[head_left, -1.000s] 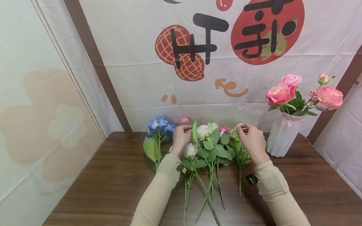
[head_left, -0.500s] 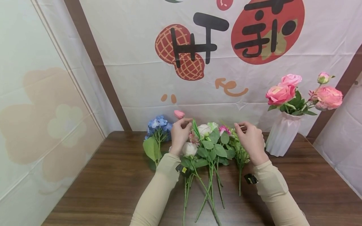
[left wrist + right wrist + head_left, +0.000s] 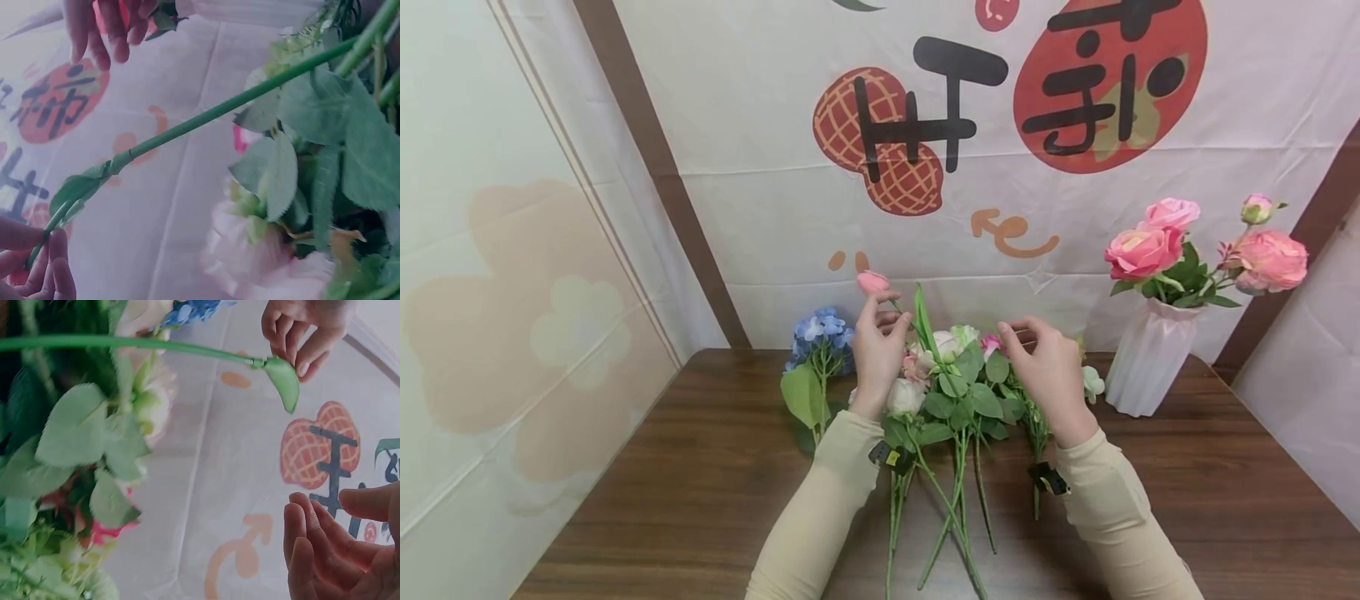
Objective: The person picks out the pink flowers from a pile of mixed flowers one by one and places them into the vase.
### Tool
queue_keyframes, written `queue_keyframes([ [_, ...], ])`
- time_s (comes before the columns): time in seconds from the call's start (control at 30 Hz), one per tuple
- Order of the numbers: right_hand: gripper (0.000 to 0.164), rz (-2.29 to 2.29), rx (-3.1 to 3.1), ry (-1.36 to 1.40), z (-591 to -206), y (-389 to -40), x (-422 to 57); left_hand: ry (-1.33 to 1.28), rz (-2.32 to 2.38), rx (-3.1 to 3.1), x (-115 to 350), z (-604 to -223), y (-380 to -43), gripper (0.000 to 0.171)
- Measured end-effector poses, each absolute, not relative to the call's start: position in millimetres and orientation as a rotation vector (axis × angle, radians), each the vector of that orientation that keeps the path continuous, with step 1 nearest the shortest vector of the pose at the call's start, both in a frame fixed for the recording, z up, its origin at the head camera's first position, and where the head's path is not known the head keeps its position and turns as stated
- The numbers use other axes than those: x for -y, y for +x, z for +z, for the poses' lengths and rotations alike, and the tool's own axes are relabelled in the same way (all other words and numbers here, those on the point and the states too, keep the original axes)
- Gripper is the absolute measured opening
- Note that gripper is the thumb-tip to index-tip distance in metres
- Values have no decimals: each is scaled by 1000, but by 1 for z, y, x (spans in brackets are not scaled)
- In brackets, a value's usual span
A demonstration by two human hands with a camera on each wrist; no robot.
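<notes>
My left hand (image 3: pixel 878 354) pinches the stem of a pink tulip (image 3: pixel 872 282) near its bloom, above the other flowers. In the left wrist view the tulip's green stem (image 3: pixel 200 115) slants up from the left fingers, with a leaf partway along. The right wrist view shows that leaf (image 3: pixel 284 384) bent beside the left hand. My right hand (image 3: pixel 1048 371) hovers over the right end of the pile, fingers loosely curved, nothing between them. Beneath both hands lie white roses (image 3: pixel 906 397) with crossing stems and green leaves.
Blue hydrangeas (image 3: pixel 822 329) lie left of the left hand on the brown wooden table (image 3: pixel 700 500). At the back right stands a white vase (image 3: pixel 1152 358) with pink flowers (image 3: pixel 1145 252). A printed cloth (image 3: pixel 760 225) hangs behind the table.
The tulip has risen out of the pile, its bloom moving up and slightly left, with the left hand rising too. The right hand has shifted left and a little upward.
</notes>
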State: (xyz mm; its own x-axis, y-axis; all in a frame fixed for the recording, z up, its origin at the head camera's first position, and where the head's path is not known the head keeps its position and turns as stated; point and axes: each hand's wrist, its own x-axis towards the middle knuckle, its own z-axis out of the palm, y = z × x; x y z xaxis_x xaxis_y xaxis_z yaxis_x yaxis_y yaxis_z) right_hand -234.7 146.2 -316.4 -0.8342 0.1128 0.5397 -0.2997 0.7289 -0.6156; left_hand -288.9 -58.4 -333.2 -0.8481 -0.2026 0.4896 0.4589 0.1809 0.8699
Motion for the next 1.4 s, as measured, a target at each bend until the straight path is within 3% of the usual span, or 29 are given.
queue_keyframes([
  [0.43, 19, 1069, 2283, 352, -311, -235, -116, -357, -1735, 1848, 51, -318, -269, 34],
  [0.7, 19, 1088, 2278, 392, -312, -236, -111, -296, -1904, 1766, 48, -308, -261, 43],
  [1.0, 21, 1105, 2254, 408, -307, -230, -109, -352, -1902, 1779, 49, -283, -232, 25],
  [1.4, 25, 1138, 2237, 454, -304, -221, -106, -429, -1907, 1700, 47, -292, -239, 20],
])
